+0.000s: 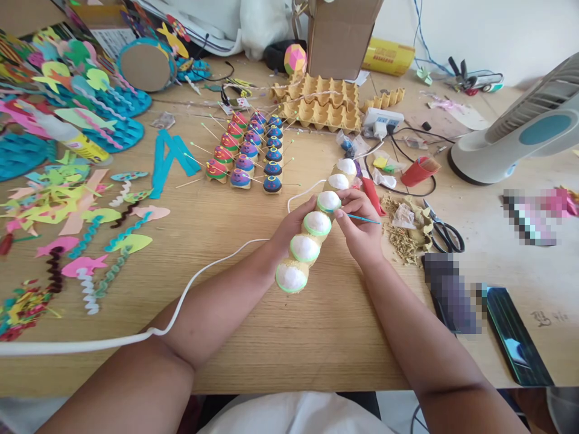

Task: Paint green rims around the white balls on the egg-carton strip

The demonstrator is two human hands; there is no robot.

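Lying in the left grip (296,222), fingers closed along its side: one egg-carton strip (316,223), white domes (304,248), above the wood-grained counter (339,343). Right grip (362,234): pinching a thin blue brush (364,218) at the strip. Surroundings: fan (520,129) at right, white wall (474,30) behind.

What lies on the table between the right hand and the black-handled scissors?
In the head view, tan shreds, a crumpled clear plastic piece and a torn brownish scrap lie between the right hand and the scissors.
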